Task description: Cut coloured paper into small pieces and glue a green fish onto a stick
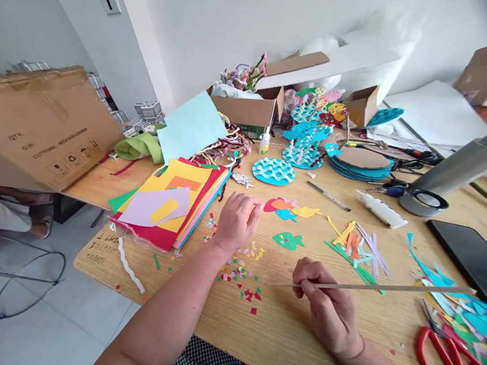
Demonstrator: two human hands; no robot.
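My right hand (328, 304) is closed round a thin pale stick (380, 287), which points left over the wooden table and reaches right toward the black phone. My left hand (238, 222) is curled over the paper fish, its fingertips near the red fish (272, 205); what they hold, if anything, is hidden. Beside that lie a blue fish (286, 215) and a yellow fish (306, 212). Between my hands is a green fish (288, 240) with small coloured spots. Tiny paper bits (238, 273) are scattered below my left wrist.
Coloured paper sheets (182, 177) are stacked at left. Paper strips (354, 246), a glue bottle (381, 210), a phone (480, 256) and red scissors (443, 347) lie at right. Behind are wavy blue discs (273, 171) and a cardboard box (244, 108). A person's leg shows far left.
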